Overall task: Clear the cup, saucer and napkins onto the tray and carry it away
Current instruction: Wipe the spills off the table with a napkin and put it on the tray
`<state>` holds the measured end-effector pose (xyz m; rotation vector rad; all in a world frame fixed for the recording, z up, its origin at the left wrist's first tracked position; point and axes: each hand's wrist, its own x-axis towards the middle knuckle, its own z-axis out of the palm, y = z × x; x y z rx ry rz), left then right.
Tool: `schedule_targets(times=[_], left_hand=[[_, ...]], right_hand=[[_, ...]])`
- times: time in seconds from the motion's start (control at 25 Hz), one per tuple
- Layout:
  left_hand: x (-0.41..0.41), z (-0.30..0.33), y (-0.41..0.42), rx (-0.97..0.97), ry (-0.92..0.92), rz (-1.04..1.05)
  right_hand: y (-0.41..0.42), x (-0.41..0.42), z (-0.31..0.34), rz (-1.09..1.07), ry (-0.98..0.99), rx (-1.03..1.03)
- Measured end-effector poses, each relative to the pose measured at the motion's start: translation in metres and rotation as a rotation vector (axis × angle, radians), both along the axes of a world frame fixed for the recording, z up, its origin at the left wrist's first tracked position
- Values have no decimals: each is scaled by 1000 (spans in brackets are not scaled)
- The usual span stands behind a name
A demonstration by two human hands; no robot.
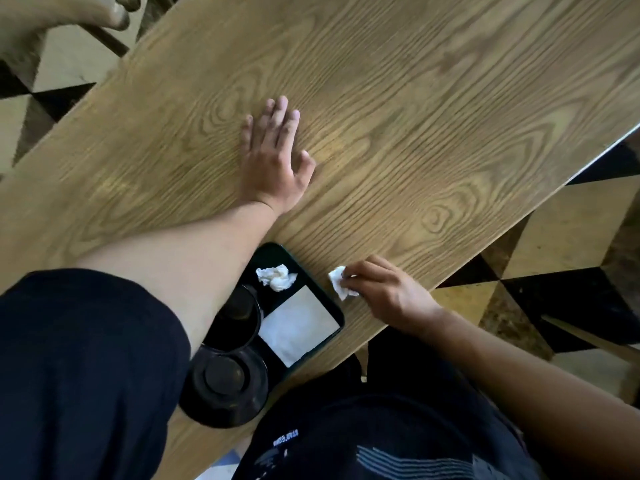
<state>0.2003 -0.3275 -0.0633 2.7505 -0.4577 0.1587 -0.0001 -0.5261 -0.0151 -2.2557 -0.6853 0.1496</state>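
A dark tray (337, 315) lies at the near edge of the wooden table (415, 98). On it sit a black cup (239, 317), a crumpled white napkin (276, 277) and a flat white napkin (299, 327). A black saucer (225, 386) rests at the tray's near end, partly hidden by my left arm. My left hand (273, 157) lies flat and open on the table, holding nothing. My right hand (381, 289) pinches a second crumpled napkin (338, 282) just right of the tray's edge.
Another person's hand (69, 15) shows at the top left corner. A tiled floor in black and tan (571, 254) lies beyond the table's right edge. My dark clothing fills the bottom of the view.
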Motion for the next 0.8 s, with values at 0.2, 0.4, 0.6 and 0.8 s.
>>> schedule_targets(times=[0.2,0.4,0.6,0.8], left_hand=[[2,3,-1,8,48,3],[1,1,0,22,28,-5],[0,0,1,24,23,-5],[1,6,1,31,58,-11]], right_hand=[[-82,116,-3,-728,-59,-96],[-23,32,-3,-579,23,-44],[-100,9,3,-444,-16,-199],[-74,37,3,-1020,133,-164]])
